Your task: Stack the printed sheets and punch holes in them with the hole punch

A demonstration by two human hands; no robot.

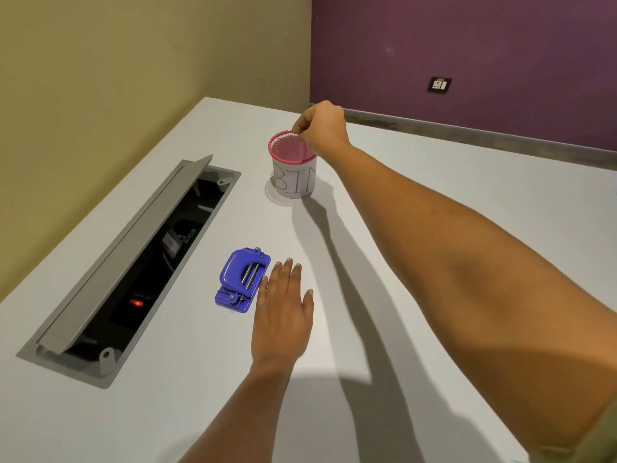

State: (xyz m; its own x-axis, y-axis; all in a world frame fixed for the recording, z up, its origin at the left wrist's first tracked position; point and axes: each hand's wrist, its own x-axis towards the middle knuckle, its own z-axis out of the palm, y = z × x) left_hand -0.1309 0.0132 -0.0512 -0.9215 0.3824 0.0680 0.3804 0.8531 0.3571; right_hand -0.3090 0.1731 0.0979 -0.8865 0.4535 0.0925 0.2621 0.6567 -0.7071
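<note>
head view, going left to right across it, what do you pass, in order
open cable hatch → blue hole punch → left hand → wall socket; the pink mesh bin and right hand overlap the left hand sideways, so both are left out

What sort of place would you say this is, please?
Most likely an office or meeting room: a large white table with a built-in cable box, its lid flipped open, a wall socket on the far wall, and a blue hole punch lying on the table.
</note>
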